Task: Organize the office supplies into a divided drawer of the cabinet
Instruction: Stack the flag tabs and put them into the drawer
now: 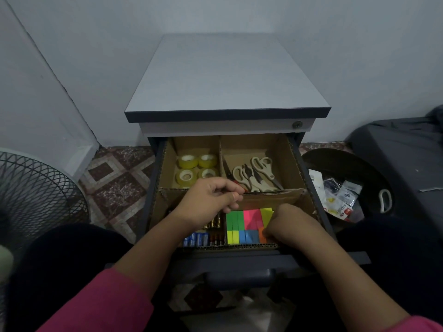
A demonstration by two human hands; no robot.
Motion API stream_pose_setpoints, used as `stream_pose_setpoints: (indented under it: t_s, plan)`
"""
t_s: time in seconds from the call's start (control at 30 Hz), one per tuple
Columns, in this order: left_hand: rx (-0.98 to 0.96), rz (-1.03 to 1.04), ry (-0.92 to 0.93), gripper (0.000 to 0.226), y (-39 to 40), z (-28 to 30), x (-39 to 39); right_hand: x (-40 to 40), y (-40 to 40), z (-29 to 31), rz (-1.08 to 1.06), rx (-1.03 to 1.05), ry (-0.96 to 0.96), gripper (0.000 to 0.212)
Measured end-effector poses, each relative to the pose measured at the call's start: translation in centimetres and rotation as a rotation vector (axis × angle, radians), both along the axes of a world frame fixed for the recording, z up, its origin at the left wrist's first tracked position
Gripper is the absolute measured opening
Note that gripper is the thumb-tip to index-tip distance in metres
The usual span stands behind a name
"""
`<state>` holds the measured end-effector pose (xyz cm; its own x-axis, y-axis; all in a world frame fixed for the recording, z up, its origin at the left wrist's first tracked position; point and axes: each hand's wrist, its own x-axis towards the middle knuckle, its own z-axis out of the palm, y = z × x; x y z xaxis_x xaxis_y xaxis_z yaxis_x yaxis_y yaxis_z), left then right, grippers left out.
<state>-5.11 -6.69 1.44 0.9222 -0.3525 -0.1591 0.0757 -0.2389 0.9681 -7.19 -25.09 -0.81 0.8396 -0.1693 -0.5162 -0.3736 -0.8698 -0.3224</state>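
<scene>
**Drawer sorting, late stage: four compartments filled**

While both hands work at lower centre of the frame, the open grey cabinet drawer (239, 262) holds a brown cardboard divider (271, 196) with every section stocked.

- Upper left section: four rolls of clear yellowish tape (197, 168), flat.
- Upper right section: beige-handled scissors (256, 173), several overlapping.
- Lower left section: blue and gold batteries (203, 237), partly hidden by the forearm.
- Lower right section: neon sticky-note pads (244, 226), in green, pink, yellow, blue and orange.

Left hand (211, 200): fingers curled above the cross wall; whether it grips anything cannot be told. Right hand (287, 224): fingers curled down onto the pads' right edge, seemingly pinching an orange one.

Judged nearly complete; only seating the last pads and closing the drawer appear to remain.
</scene>
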Motion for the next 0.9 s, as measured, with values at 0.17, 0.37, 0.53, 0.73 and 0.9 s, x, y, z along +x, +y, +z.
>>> stream_pose_setpoints:
  t_s: [0.17, 0.37, 0.53, 0.73, 0.9]
  plan:
    - [0.008, -0.003, -0.008, 0.018, 0.1, 0.0, 0.0, 0.0, 0.1, 0.1, 0.024, -0.038, 0.014, 0.014]
    - [0.006, 0.001, -0.002, 0.017, 0.0, 0.0, 0.0, 0.1, 0.1, -0.1, 0.033, -0.037, 0.016, 0.012]
    - [0.009, 0.0, -0.001, 0.016, -0.1, 0.0, -0.1, 0.0, -0.1, 0.1, 0.06, -0.067, 0.017, 0.014]
    - [0.009, -0.009, -0.001, 0.017, 0.0, 0.0, 0.0, -0.4, -1.5, 0.9, 0.063, -0.307, -0.286, 0.02]
    - [0.008, -0.006, 0.001, 0.017, 0.0, 0.0, 0.0, -0.4, -1.0, 0.2, 0.105, -0.288, -0.262, 0.015]
